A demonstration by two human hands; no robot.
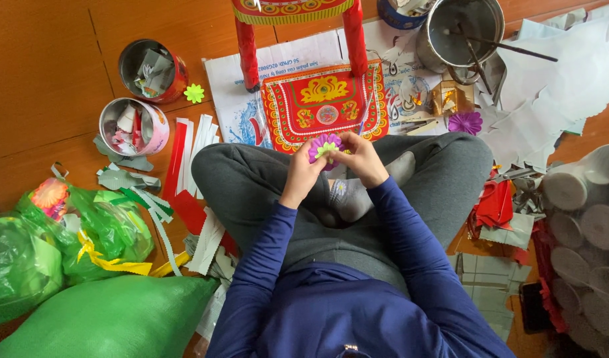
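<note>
Wooden floor (pixel 46 79), warm orange, is strewn with paper scraps around a seated, cross-legged person. Shiny green plastic bags (pixel 66 245) bulge at left; a round steel pot (pixel 460 30) and an ornate red-and-gold paper panel (pixel 324 103) lie ahead. Over the knees, left hand (pixel 304 174) and right hand (pixel 363 158) pinch a small purple paper flower (pixel 324 146) between curled fingertips.

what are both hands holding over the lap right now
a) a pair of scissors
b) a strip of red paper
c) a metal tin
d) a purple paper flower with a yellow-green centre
d: the left hand and the right hand meet around a purple paper flower with a yellow-green centre, fingers pinching its edges; the tins, paper strips and other bits lie on the floor untouched.
</note>
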